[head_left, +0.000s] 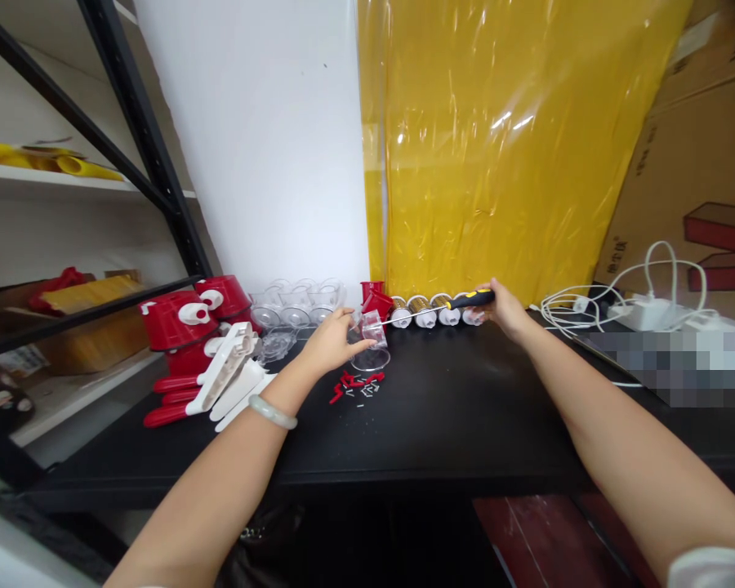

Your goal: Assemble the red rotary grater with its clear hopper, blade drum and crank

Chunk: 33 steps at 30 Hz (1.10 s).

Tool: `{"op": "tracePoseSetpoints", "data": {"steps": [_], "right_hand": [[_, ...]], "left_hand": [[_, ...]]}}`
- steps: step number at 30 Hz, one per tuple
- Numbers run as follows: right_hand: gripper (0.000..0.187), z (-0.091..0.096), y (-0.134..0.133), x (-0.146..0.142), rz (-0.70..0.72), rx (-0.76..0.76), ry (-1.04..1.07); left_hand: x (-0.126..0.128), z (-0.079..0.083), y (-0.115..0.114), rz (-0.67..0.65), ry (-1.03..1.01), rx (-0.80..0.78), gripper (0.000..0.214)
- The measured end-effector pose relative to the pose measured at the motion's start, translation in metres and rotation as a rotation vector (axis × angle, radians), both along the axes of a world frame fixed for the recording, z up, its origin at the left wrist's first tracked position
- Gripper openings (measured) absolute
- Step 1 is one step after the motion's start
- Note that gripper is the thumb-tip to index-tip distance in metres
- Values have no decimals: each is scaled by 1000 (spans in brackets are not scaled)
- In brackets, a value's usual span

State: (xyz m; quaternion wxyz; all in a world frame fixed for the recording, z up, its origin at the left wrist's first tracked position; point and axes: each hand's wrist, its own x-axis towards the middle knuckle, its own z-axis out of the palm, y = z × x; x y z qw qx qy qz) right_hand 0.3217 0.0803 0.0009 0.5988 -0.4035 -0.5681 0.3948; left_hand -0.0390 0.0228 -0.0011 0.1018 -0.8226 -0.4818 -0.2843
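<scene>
My left hand (336, 341) is closed around a clear plastic part (373, 328) above the black table, steadying it. In my right hand (501, 309) is a screwdriver (469, 300) with a black and yellow handle, held nearly level. Its long metal shaft points left, and the tip meets the clear part. Just below lies a round clear piece (371, 359); whether it belongs to the held part I cannot tell. Nearer to me are several small red pieces (343, 385) and scattered screws (367, 390).
Red housings (180, 320) and white handles with red grips (224, 371) are piled at left. Clear containers (294, 302) and white-ended drums (425, 314) line the back. White cables (563, 310) and chargers (649, 314) lie right. A black shelf frame (135, 122) stands left.
</scene>
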Motion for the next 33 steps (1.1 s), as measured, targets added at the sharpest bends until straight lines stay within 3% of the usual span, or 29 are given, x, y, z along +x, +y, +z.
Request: {"op": "tracePoseSetpoints", "data": {"steps": [4, 10, 14, 16, 21, 27, 33], "right_hand": [[28, 2, -2, -1, 110, 45, 116], [41, 1, 0, 0, -40, 33, -71], [25, 5, -2, 1, 95, -10, 125], [31, 5, -3, 2, 125, 24, 129], [34, 1, 1, 5, -73, 40, -117], [25, 1, 3, 2, 28, 23, 89], [45, 1, 0, 6, -24, 66, -96]], "left_hand": [[0, 0, 0, -12, -2, -2, 46], [-1, 1, 1, -24, 11, 2, 47], [-1, 1, 2, -32, 2, 6, 48], [0, 1, 2, -44, 2, 3, 46], [1, 1, 3, -43, 1, 3, 44], [0, 1, 3, -49, 0, -9, 44], [1, 3, 1, -50, -5, -11, 42]]}}
